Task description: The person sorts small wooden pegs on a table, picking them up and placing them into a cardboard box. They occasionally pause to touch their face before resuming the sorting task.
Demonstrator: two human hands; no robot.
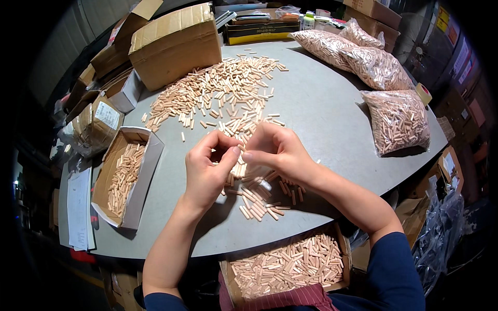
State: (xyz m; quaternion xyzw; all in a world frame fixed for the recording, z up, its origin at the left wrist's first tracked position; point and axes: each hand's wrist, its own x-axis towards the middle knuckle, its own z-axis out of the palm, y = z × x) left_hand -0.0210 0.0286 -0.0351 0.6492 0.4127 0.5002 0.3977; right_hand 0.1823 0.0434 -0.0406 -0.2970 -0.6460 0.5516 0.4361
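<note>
My left hand hovers over the middle of the grey table, its thumb and fingers curled together in a pinch. Close beside it, my right hand is also closed, thumb against fingers, with the fingertips of both hands nearly meeting. Whatever sits between the fingertips is too small to make out. Under and in front of the hands lie loose wooden dowel pins, some blurred below the right hand. A larger heap of the same short dowels spreads toward the far left.
An open carton of dowels rests at my lap below the table edge. Left stands a shallow box partly filled with dowels, beside papers. A large cardboard box backs the heap. Bulging clear bags and a tape roll lie right.
</note>
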